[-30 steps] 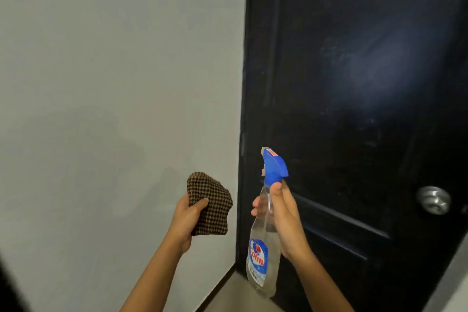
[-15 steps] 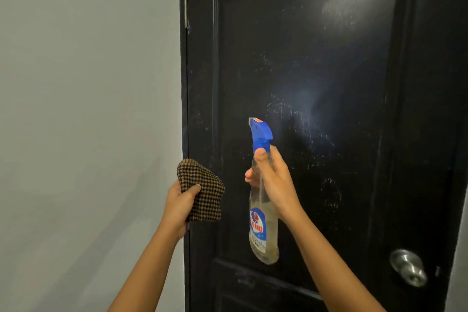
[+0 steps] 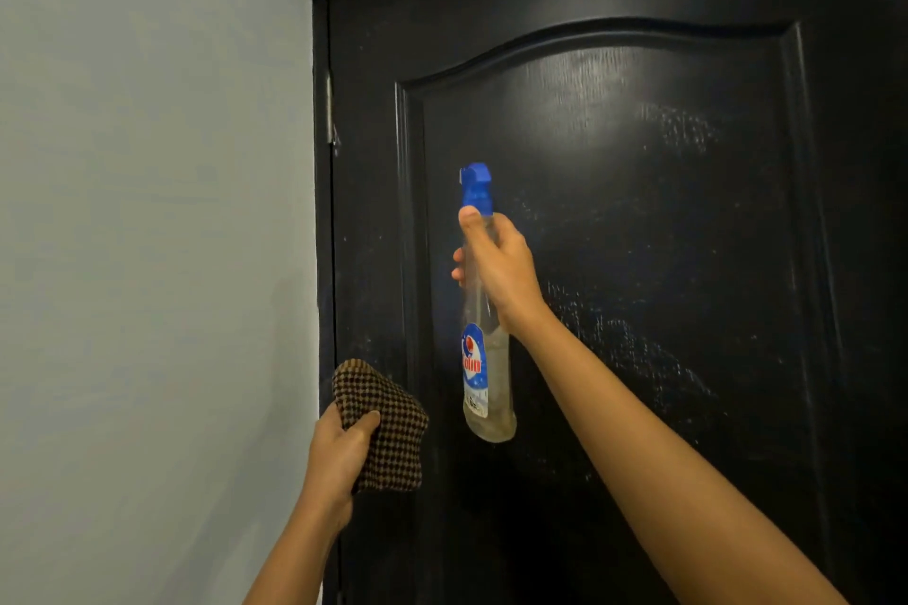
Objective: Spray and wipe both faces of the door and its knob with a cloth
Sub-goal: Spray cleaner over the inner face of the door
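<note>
A black panelled door [image 3: 638, 221] fills the right of the view, its upper arched panel speckled with pale droplets and smears. My right hand [image 3: 501, 265] grips the neck of a clear spray bottle [image 3: 484, 359] with a blue trigger head, held upright close to the door's upper panel, nozzle toward the door. My left hand [image 3: 339, 452] holds a folded brown checked cloth [image 3: 388, 427] lower down, in front of the door's hinge side. The knob is out of view.
A plain grey wall [image 3: 147, 236] runs along the left up to the door frame. A metal hinge [image 3: 331, 113] sits on the door's left edge. A strip of ceiling shows above the door.
My view has tilted upward, so the knob has left the frame and the door's top shows. My right hand has raised the bottle higher on the door. The cloth hand stays low.
</note>
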